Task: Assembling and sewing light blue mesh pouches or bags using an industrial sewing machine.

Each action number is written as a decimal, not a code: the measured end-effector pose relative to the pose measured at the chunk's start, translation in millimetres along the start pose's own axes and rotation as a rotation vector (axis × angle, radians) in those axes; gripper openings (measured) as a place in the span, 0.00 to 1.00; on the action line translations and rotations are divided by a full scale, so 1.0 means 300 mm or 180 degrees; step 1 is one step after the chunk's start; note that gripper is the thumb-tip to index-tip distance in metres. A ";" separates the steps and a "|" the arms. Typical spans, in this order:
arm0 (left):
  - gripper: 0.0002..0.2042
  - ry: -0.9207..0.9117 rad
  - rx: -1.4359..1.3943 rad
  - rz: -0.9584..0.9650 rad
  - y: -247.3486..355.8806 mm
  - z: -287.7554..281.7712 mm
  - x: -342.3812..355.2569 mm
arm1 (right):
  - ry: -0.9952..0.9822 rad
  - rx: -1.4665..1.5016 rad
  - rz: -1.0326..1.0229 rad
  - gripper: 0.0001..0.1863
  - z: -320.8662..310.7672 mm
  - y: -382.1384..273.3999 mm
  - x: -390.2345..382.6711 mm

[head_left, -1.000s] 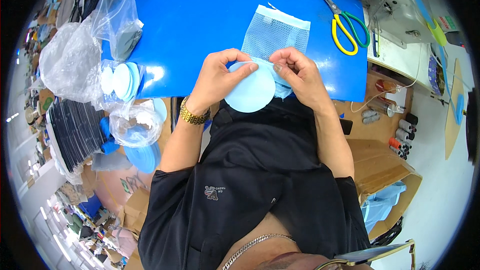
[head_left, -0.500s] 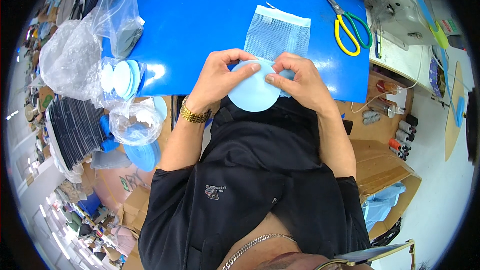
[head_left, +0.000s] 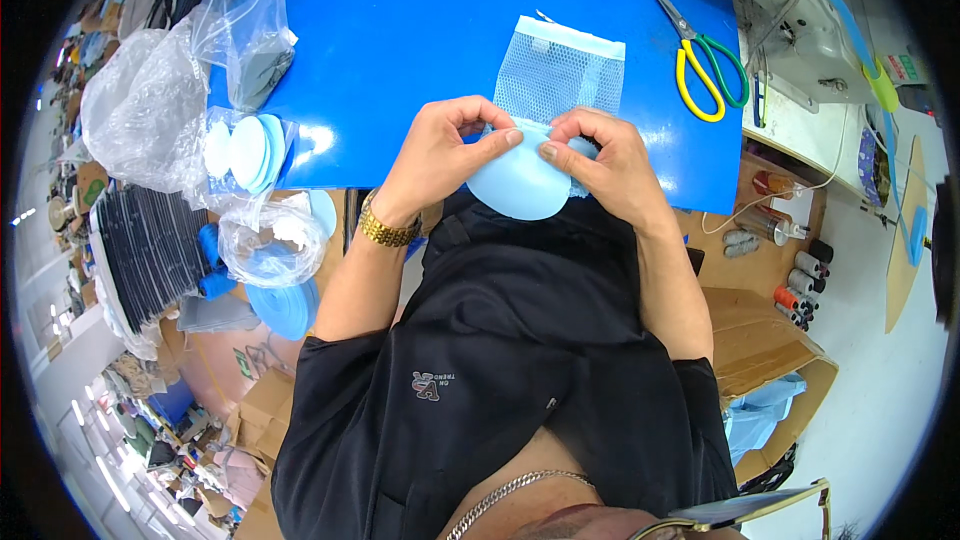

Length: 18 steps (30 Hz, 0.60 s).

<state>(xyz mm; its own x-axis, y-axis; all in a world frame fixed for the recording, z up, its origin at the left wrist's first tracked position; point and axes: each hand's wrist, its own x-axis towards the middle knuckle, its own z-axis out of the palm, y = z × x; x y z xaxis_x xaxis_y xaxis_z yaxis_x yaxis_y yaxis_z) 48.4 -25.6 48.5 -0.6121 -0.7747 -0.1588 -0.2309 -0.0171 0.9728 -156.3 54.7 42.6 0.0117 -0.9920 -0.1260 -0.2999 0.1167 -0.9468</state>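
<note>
A round pale blue fabric disc (head_left: 515, 190) is held between my hands at the front edge of the blue table (head_left: 420, 20). My left hand (head_left: 450, 150) is closed in a pinch on the disc's upper left edge, with the thumb on top. My right hand (head_left: 605, 160) pinches the upper right edge, thumb pressed on the disc, where it meets the pale blue mesh piece (head_left: 555, 70) with a plain band along its far edge. Part of the blue fabric behind the disc is hidden by my fingers.
Scissors (head_left: 697, 70) with yellow and green handles lie at right, beside a sewing machine (head_left: 800, 30). At left are plastic bags (head_left: 145, 110), more discs (head_left: 250, 155) and a blue tape roll (head_left: 280, 305). Thread spools (head_left: 800, 280) and a cardboard box (head_left: 760, 330) are at lower right.
Over the last second the disc has shifted right. My right thumb has moved onto its face, and the disc now bends slightly along the pinched upper edge.
</note>
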 end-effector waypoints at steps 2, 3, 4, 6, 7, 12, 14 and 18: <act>0.06 0.0029 -0.0127 -0.0019 0.001 0.005 -0.007 | 0.0119 0.0128 -0.0223 0.08 0.008 0.004 0.000; 0.05 0.0109 -0.0164 0.0020 0.002 0.009 -0.010 | 0.0200 0.0146 -0.0249 0.08 0.010 0.006 -0.001; 0.04 0.0143 -0.0216 0.0042 0.003 0.012 -0.011 | 0.0333 0.0107 -0.0173 0.07 0.012 0.008 -0.001; 0.04 0.0181 -0.0214 -0.0014 0.007 0.014 -0.013 | 0.0344 0.0128 -0.0291 0.07 0.016 0.010 -0.002; 0.04 0.0146 -0.0280 -0.0053 0.010 0.015 -0.013 | 0.0464 0.0042 -0.0217 0.07 0.018 0.010 -0.003; 0.04 0.0277 -0.0276 0.0075 0.022 0.025 -0.009 | 0.0605 0.0189 -0.0337 0.09 0.022 0.003 -0.007; 0.04 0.0304 -0.0345 0.0137 0.027 0.028 -0.007 | 0.0627 0.0260 -0.0300 0.09 0.021 -0.001 -0.006; 0.04 0.0333 -0.0263 0.0293 0.033 0.033 -0.001 | 0.0749 0.0200 -0.0402 0.10 0.021 -0.004 -0.004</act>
<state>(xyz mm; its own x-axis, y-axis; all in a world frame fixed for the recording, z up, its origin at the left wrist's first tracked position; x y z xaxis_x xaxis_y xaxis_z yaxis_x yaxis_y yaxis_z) 38.8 -19.4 56.4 -0.5447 -0.8369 -0.0542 -0.1119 0.0085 0.9937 -150.0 56.2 42.1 -0.1790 -0.9820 0.0596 -0.2502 -0.0132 -0.9681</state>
